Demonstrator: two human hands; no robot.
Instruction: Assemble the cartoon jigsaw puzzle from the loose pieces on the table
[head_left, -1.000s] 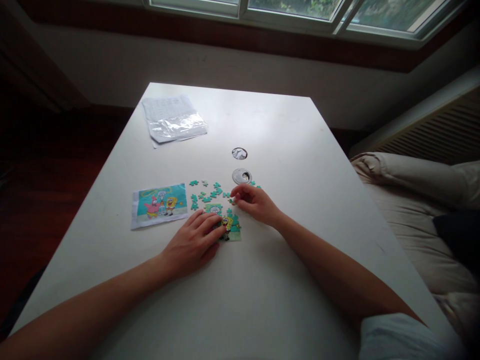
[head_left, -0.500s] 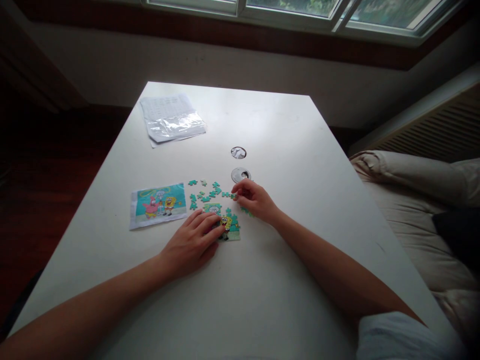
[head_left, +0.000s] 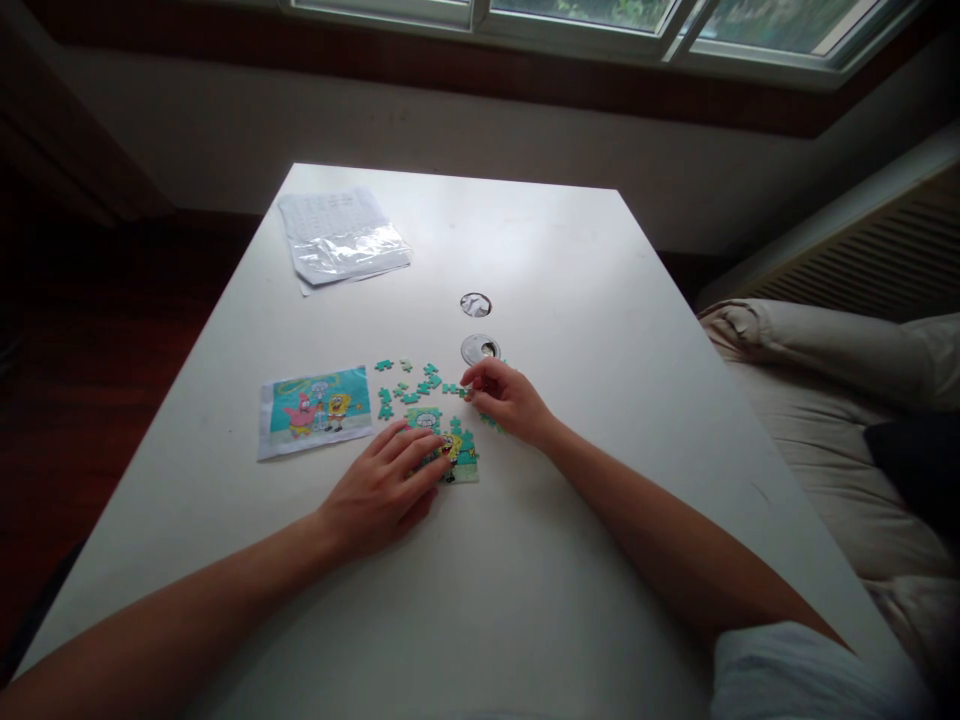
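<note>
My left hand (head_left: 382,488) lies flat on the white table (head_left: 525,560), fingers stretched onto the joined part of a small cartoon jigsaw (head_left: 454,452). My right hand (head_left: 508,398) is curled just beyond it, fingertips pinching a small teal puzzle piece (head_left: 466,392). Several loose teal pieces (head_left: 411,385) are scattered between the two hands and the far side. A printed reference picture (head_left: 316,410) of the same cartoon lies flat to the left of the pieces.
A clear plastic bag over a printed sheet (head_left: 341,240) lies at the table's far left. Two round cable holes (head_left: 480,349) sit mid-table beyond the pieces. A cushioned seat with beige bedding (head_left: 840,400) borders the table's right side. A window runs along the far wall.
My right hand has drawn slightly left and toward me over the loose pieces, still pinching. My left hand has stayed on the joined section.
</note>
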